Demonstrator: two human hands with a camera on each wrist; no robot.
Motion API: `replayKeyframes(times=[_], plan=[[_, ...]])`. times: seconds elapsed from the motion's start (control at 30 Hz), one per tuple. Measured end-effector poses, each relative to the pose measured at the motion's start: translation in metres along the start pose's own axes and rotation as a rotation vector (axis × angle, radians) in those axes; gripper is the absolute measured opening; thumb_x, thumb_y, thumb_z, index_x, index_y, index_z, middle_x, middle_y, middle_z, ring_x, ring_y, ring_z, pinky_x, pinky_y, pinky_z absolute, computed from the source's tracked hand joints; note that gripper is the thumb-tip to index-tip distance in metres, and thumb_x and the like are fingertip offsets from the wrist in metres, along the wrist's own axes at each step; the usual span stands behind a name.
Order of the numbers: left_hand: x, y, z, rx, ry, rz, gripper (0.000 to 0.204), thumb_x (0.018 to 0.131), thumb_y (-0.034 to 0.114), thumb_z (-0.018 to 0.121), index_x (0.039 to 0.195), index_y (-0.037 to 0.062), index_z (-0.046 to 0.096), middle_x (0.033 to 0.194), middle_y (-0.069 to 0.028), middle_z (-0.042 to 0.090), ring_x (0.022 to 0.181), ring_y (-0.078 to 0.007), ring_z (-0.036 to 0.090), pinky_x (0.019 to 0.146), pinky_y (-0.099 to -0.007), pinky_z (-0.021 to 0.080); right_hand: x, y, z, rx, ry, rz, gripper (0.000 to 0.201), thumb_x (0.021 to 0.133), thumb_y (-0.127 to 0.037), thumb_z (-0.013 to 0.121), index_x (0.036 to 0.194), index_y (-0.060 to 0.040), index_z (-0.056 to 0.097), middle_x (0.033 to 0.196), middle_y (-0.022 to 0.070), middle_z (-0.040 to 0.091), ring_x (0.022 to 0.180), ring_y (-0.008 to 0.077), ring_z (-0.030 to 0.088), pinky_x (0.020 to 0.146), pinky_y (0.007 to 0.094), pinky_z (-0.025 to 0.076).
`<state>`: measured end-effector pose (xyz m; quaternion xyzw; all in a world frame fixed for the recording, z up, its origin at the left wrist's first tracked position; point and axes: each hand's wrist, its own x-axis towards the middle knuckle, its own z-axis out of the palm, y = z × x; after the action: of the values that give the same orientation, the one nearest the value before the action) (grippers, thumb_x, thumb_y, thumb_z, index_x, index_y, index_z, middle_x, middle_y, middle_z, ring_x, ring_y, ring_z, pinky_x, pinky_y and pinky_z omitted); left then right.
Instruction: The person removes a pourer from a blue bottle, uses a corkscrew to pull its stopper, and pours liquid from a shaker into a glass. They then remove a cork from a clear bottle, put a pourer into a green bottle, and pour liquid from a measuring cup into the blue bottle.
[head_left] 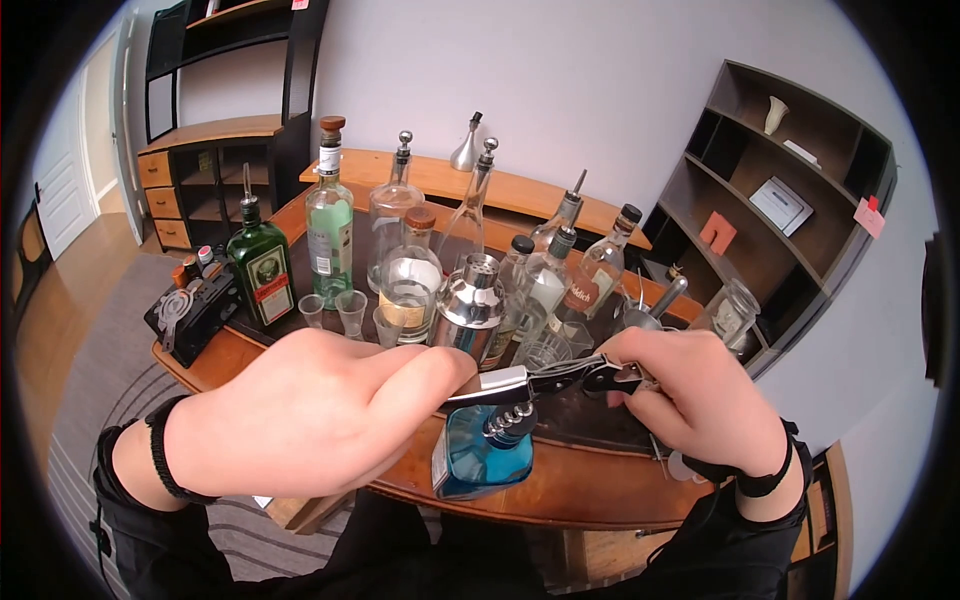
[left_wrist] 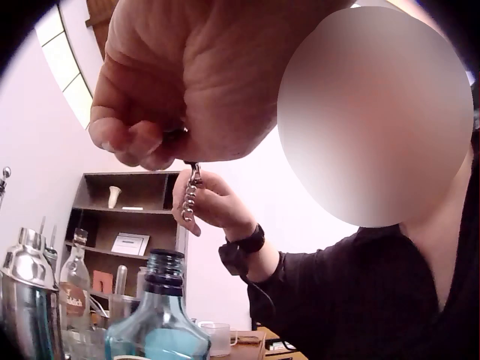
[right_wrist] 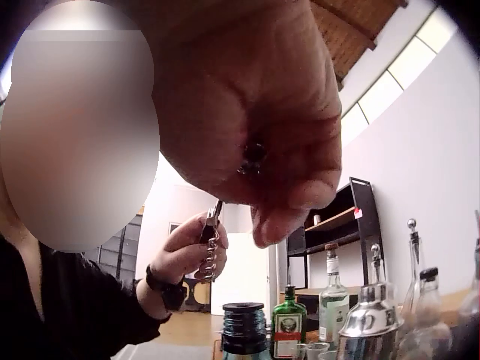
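My left hand point(head_left: 310, 415) grips the pale handle end of a folding corkscrew point(head_left: 500, 384), fingers curled round it. The dark hinged end is pinched by my right hand point(head_left: 690, 390), whose fingers are bent. The metal spiral point(left_wrist: 189, 204) hangs down from the tool between the hands. Below it a blue glass bottle point(head_left: 480, 460) stands upright near the table's front edge; its dark neck point(left_wrist: 165, 270) has no stopper in the left wrist view. In the right wrist view the spiral point(right_wrist: 211, 259) hangs beside the left hand, clear of the bottle neck point(right_wrist: 244, 322).
Behind the hands stand a steel shaker point(head_left: 468, 310), small glasses point(head_left: 350, 312), a green bottle point(head_left: 262, 265) and several clear bottles. A glass mug point(head_left: 730, 308) is at the right, a black caddy point(head_left: 195, 315) at the left. Shelves point(head_left: 790, 190) stand by the wall.
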<state>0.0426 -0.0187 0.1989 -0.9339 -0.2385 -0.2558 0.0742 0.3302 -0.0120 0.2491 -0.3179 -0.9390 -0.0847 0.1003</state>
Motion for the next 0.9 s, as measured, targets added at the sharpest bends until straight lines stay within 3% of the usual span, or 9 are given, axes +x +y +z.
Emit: replayKeyframes(times=[0.07,0.2,0.3,0.37,0.4,0.53,0.73,0.83,0.9], plan=[[0.001,0.003,0.002,-0.06,0.013,-0.028,0.039,0.069,-0.002,0.064,0.106,-0.002,0.052,0.074,-0.0127,0.063,0.055,-0.0287,0.062,0.049,-0.0356,0.049,0.002,-0.008,-0.002,0.595,-0.146,0.325,0.031,0.082,0.002,0.056,0.111,-0.0056,0.057,0.083,0.007,0.067,0.075,0.0189,0.067,0.066,0.0319,0.051],[0.003,0.005,0.007,-0.137,0.047,-0.021,0.034,0.066,-0.006,0.062,0.098,-0.0005,0.052,0.074,-0.0124,0.061,0.056,-0.0303,0.062,0.049,-0.0352,0.049,0.005,-0.006,0.008,0.938,-0.217,0.298,0.037,0.088,0.003,0.052,0.123,-0.0053,0.054,0.096,0.0087,0.07,0.084,0.0124,0.066,0.071,0.0275,0.051],[0.003,0.005,0.016,-0.121,0.093,0.001,0.033,0.066,-0.006,0.063,0.097,0.0003,0.052,0.076,-0.0117,0.061,0.057,-0.0297,0.062,0.048,-0.0348,0.048,0.006,-0.008,0.008,1.121,-0.341,0.219,0.042,0.092,0.0,0.051,0.133,-0.0043,0.047,0.114,0.0108,0.064,0.098,0.0102,0.06,0.078,0.0265,0.05],[0.003,0.004,0.021,-0.119,0.122,0.024,0.033,0.066,-0.005,0.063,0.097,0.0005,0.053,0.078,-0.0113,0.061,0.057,-0.029,0.062,0.048,-0.0346,0.048,0.006,-0.007,0.012,1.297,-0.459,0.181,0.043,0.095,-0.005,0.053,0.137,-0.0022,0.042,0.133,0.012,0.053,0.111,0.0109,0.052,0.087,0.0254,0.048],[0.004,0.004,0.022,-0.114,0.13,0.038,0.032,0.067,-0.003,0.064,0.097,0.0008,0.053,0.077,-0.0105,0.06,0.056,-0.028,0.061,0.047,-0.0344,0.047,0.009,-0.003,0.012,1.292,-0.542,0.165,0.042,0.096,-0.009,0.053,0.136,-0.0011,0.041,0.133,0.0107,0.05,0.118,0.0122,0.048,0.097,0.028,0.045],[0.005,0.004,0.021,-0.029,0.103,0.049,0.031,0.07,0.004,0.066,0.099,0.0018,0.054,0.071,-0.0078,0.053,0.054,-0.0251,0.058,0.045,-0.0335,0.045,0.008,0.0,0.024,1.373,-0.516,0.147,0.039,0.099,-0.015,0.053,0.134,-0.0022,0.043,0.123,0.0082,0.053,0.116,0.0136,0.05,0.1,0.0311,0.043],[0.01,0.004,0.025,0.033,0.174,0.117,0.029,0.073,0.013,0.066,0.098,0.0039,0.056,0.067,-0.0037,0.045,0.051,-0.0197,0.055,0.043,-0.0317,0.043,0.009,0.006,0.033,1.386,-0.475,0.044,0.036,0.101,-0.025,0.05,0.129,-0.0034,0.046,0.115,0.0066,0.056,0.107,0.0151,0.053,0.092,0.0324,0.044],[0.01,0.003,0.027,0.104,0.191,0.14,0.028,0.073,0.015,0.066,0.097,0.0057,0.056,0.066,-0.0022,0.042,0.05,-0.0168,0.053,0.042,-0.0308,0.041,0.012,0.003,0.021,1.126,-0.535,0.071,0.035,0.1,-0.026,0.051,0.126,-0.0027,0.048,0.11,0.009,0.058,0.102,0.0168,0.054,0.086,0.0326,0.045],[0.008,0.0,0.03,0.108,0.183,0.137,0.027,0.073,0.015,0.066,0.097,0.0064,0.057,0.065,-0.0018,0.042,0.049,-0.0162,0.052,0.041,-0.0304,0.041,0.01,0.003,0.024,0.95,-0.394,0.002,0.031,0.099,-0.025,0.053,0.12,-0.0029,0.051,0.102,0.0105,0.057,0.096,0.0197,0.054,0.081,0.0332,0.045]])
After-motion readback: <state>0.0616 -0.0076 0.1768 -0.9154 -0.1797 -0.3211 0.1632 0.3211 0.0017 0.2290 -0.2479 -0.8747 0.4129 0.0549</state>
